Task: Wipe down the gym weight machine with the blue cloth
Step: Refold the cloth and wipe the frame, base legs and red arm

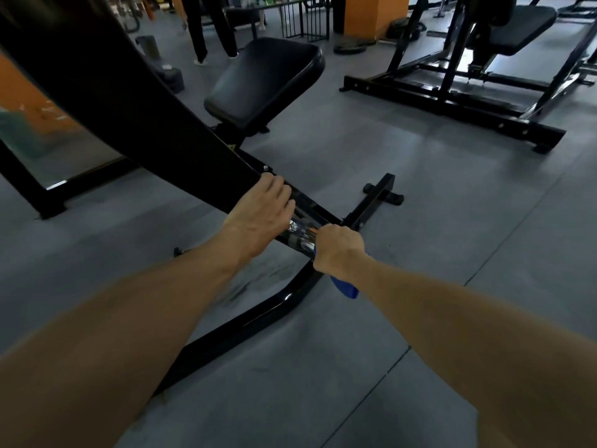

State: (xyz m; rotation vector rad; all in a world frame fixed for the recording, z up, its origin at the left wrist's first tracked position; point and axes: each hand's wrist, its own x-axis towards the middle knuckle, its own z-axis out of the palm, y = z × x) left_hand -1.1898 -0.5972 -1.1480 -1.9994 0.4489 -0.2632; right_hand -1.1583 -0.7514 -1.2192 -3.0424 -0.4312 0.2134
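Note:
A black weight machine slants from the upper left down to a low frame joint near the floor, with a padded black seat behind it. My left hand rests on the lower end of the slanted black beam, fingers laid over its edge. Just to the right, my right hand grips the blue cloth against the shiny frame bar by the joint. Only a small blue end of the cloth shows below my wrist. A curved black base tube runs under both arms.
The floor is grey rubber tile. A second black machine stands at the upper right. A cross foot of the frame sticks out past my right hand. A person's legs, an orange pillar and a metal rack stand at the back.

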